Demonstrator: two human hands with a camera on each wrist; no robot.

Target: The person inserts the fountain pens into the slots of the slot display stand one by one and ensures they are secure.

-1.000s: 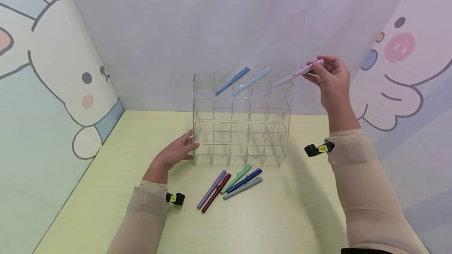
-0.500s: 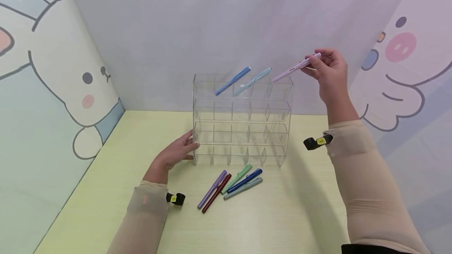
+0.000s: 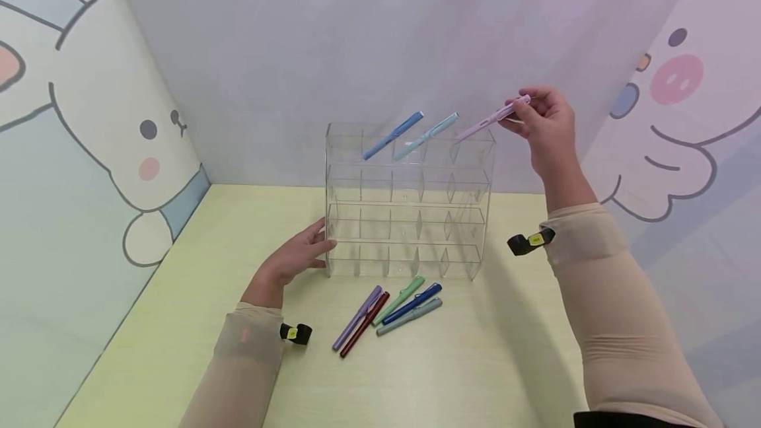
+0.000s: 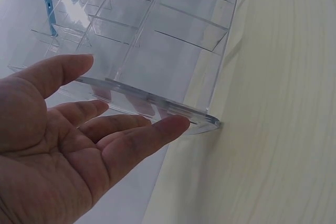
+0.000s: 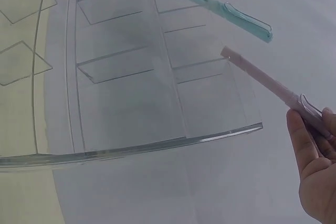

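A clear acrylic pen rack (image 3: pixel 406 205) with tiered, divided compartments stands upright on the table. My left hand (image 3: pixel 297 257) rests against its left side, fingers extended; the left wrist view shows the palm and fingertips beside the side panel (image 4: pixel 157 106). Above the top tier's right end, my right hand (image 3: pixel 547 121) pinches a pale pink pen (image 3: pixel 484 123) near its clip end. The pen slants down left, its lower tip at the top tier's right-hand compartments (image 5: pixel 226 53). A blue pen (image 3: pixel 392 136) and a light aqua pen (image 3: pixel 426 137) lean in the top tier.
In front of the rack lie a purple pen (image 3: pixel 358 317), a dark red pen (image 3: pixel 364 324), a light green pen (image 3: pixel 398 300), a dark blue pen (image 3: pixel 412 304) and a grey-green pen (image 3: pixel 409 317). A pale wall (image 3: pixel 267 51) stands close behind the rack.
My right hand first rose a little, then came left and slightly down, bringing the pale pink pen's lower tip to the top tier. The left hand stays at the rack's side.
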